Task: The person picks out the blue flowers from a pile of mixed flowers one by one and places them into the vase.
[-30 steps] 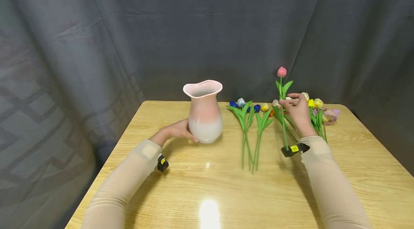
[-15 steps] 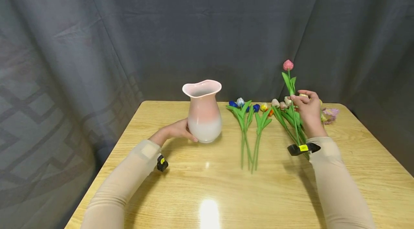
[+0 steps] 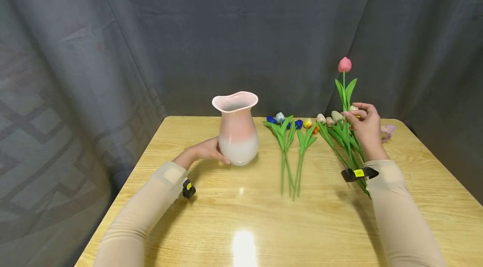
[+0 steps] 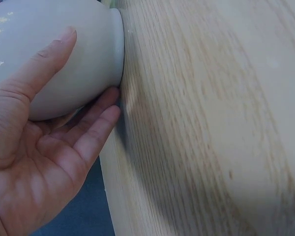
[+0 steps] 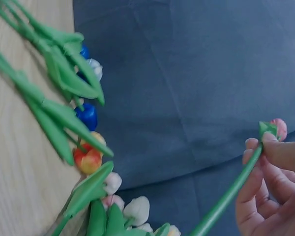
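A pink-and-white vase (image 3: 239, 137) with a wavy rim stands upright on the table. Low on its left side, my left hand (image 3: 205, 149) holds it; in the left wrist view the thumb lies across the vase (image 4: 88, 64) and the fingers reach round near its base. My right hand (image 3: 366, 126) pinches the stem of a pink tulip (image 3: 344, 65) between thumb and fingers, blossom upward, above the other flowers. In the right wrist view the green stem (image 5: 226, 199) runs down from the fingertips, and the blossom is partly hidden behind the hand.
White and pale pink tulips (image 3: 336, 116) lie below my right hand. Blue, white and orange-yellow tulips with green leaves (image 3: 281, 133) lie between them and the vase. A purple flower (image 3: 388, 130) lies farther right. Grey curtain (image 3: 241, 40) hangs behind the wooden table (image 3: 211, 216).
My right hand has moved right with the pink tulip, whose blossom is now higher. More of the white tulips shows on the table. The left hand and the vase stay in place.
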Motion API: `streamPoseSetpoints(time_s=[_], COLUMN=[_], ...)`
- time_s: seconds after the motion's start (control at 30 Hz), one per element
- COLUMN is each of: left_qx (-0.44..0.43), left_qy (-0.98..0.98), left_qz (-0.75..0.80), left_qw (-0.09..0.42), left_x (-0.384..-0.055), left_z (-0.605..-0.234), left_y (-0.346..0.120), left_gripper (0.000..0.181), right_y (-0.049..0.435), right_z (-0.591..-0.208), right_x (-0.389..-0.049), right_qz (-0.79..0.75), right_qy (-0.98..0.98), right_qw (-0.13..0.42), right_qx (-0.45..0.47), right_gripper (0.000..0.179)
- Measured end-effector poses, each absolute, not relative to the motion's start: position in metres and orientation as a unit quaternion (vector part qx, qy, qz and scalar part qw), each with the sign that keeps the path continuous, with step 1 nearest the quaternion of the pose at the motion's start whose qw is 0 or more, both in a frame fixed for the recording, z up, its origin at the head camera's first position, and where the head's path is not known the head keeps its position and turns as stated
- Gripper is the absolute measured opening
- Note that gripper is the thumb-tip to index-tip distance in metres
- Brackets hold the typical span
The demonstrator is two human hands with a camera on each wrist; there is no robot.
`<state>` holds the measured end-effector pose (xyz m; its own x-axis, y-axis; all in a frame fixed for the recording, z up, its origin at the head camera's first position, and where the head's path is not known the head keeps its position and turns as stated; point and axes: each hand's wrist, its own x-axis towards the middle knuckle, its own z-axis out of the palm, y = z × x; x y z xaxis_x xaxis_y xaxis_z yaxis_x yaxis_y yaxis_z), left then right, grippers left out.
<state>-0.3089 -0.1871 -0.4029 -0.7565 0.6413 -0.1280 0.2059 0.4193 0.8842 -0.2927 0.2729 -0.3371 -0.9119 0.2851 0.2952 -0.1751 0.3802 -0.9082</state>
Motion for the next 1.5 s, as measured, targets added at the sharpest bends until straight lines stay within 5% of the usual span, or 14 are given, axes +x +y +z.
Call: streamPoseSetpoints(time_s=[0.2, 0.9, 1.5], left_qx=[0.263, 0.264, 0.253], left_qy=[0.815, 0.807, 0.814], left_qz=[0.464, 0.476, 0.47], left_qw=[0.227, 0.232, 0.228], left_x=[-0.309, -0.311, -0.309], left_z=[-0.403, -0.407, -0.404], left_y=[-0.187, -0.188, -0.188], left_gripper=[0.078, 0.081, 0.082], right_y=[0.281, 0.299, 0.285], right_z=[-0.348, -0.404, -0.39], right_x=[-0.292, -0.302, -0.296], right_qz=[0.453, 0.28, 0.213], right_qy=[-0.874, -0.956, -0.975], right_qw=[0.174, -0.034, 0.039], right_qx=[-0.022, -0.079, -0.059], right_gripper=[0.051, 0.038, 0.033])
